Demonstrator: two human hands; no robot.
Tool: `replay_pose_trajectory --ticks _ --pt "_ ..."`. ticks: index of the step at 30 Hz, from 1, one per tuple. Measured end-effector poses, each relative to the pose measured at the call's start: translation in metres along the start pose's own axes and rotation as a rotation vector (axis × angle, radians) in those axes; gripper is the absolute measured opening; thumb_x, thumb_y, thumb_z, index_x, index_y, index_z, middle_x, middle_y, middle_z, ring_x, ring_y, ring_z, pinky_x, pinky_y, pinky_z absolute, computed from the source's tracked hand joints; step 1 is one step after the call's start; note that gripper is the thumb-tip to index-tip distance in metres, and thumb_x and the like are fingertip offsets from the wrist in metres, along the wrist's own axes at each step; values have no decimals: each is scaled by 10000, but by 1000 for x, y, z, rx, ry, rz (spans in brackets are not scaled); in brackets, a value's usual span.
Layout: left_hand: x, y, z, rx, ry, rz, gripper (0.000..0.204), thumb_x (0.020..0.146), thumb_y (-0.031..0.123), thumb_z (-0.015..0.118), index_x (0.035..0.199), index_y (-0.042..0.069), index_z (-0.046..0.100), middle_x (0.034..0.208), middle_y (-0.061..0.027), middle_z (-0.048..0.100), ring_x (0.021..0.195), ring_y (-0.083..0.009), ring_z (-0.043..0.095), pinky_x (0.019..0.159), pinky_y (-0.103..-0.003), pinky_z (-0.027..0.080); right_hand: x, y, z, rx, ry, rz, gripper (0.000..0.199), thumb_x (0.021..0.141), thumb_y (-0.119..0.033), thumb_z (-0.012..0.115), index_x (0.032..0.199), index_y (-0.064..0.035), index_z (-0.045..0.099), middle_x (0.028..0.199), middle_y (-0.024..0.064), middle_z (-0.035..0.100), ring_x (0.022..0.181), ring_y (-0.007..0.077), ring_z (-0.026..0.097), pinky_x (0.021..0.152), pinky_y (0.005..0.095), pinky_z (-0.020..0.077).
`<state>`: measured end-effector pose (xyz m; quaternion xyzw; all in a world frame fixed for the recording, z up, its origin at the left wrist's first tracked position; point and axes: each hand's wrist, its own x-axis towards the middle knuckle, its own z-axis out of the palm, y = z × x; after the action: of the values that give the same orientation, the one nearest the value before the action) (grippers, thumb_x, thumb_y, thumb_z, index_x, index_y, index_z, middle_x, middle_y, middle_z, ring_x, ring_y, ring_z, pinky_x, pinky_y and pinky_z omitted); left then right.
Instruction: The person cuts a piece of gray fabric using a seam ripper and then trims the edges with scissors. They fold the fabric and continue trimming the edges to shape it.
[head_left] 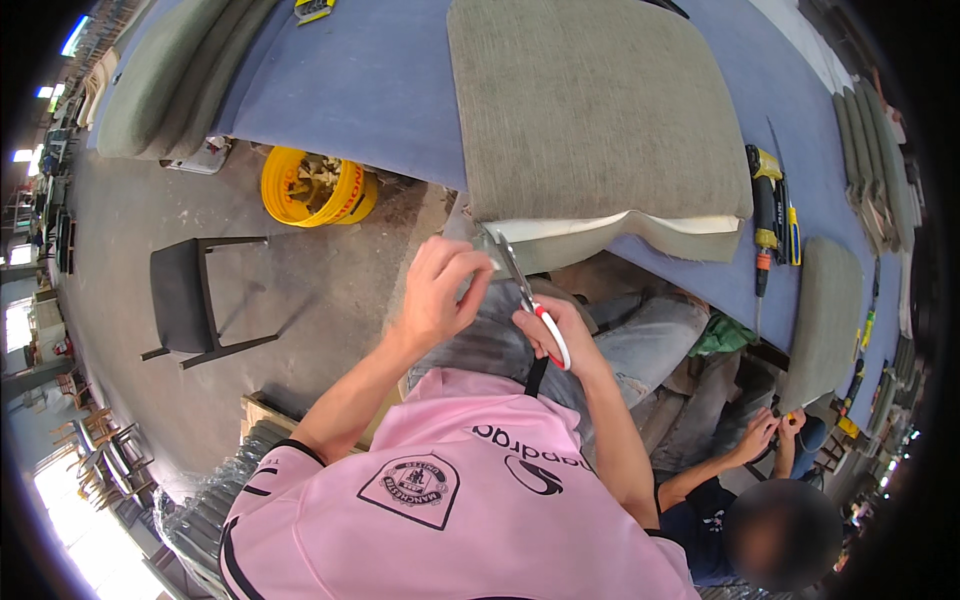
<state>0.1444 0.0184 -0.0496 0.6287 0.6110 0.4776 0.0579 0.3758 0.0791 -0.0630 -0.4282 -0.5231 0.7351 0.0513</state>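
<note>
A grey-green upholstered cushion (600, 110) lies on the blue-covered table, its near edge gaping. White lining (560, 226) shows there, and a loose fabric flap (660, 240) hangs below it. My right hand (562, 328) grips scissors (518, 272) with red and white handles. Their blades point up to the cushion's near left corner. Just left of the blades, my left hand (440, 290) is curled, thumb and fingers closing together near that corner. Whatever lies between those fingertips is too small to make out.
A yellow bucket (290, 215) of scraps and a dark chair (185, 300) stand on the floor at left. Stacked cushions (160, 90) occupy the far left. A yellow-black power driver (765, 200) lies right of the cushion. A co-worker (700, 520) handles another cushion (825, 310) at right.
</note>
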Motion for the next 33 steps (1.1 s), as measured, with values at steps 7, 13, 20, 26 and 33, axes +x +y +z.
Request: replay_pose_trajectory --ticks 7,13,20,26,33 --pt "-29 -84 -56 107 -28 -572 216 948 -20 653 1150 42 606 951 -138 731 864 -282 705 661 -368 560 -45 25 2 5 69 -13 320 1042 -289 715 845 -61 606 661 -11 574 556 79 546 525 269 425" --pt "-39 -218 -127 1293 123 -136 297 930 100 714 1227 89 701 1078 -125 740 980 -326 710 843 -483 551 -51 43 5 142 105 23 279 1037 -260 707 853 -70 619 659 -13 569 554 81 529 525 271 406" --pt "-21 -115 -49 32 -124 -765 331 1067 263 669 1306 38 716 1044 -105 780 943 -179 730 869 -343 554 -59 38 8 62 92 115 367 1046 -357 723 870 -47 639 687 14 618 594 90 589 566 270 459" --pt "3 -21 -3 -458 -370 -825 412 1100 366 614 1117 -26 739 945 -83 747 897 -147 697 837 -326 549 -70 19 -16 -101 -86 195 542 1081 -516 614 993 9 717 819 67 730 727 151 699 683 315 541" --pt "5 9 3 -346 -369 -790 410 1068 353 652 914 -27 671 784 -76 716 699 -150 620 669 -355 492 -70 -25 -17 -148 -269 140 514 1147 -449 499 1036 14 694 846 90 729 790 188 722 770 334 553"
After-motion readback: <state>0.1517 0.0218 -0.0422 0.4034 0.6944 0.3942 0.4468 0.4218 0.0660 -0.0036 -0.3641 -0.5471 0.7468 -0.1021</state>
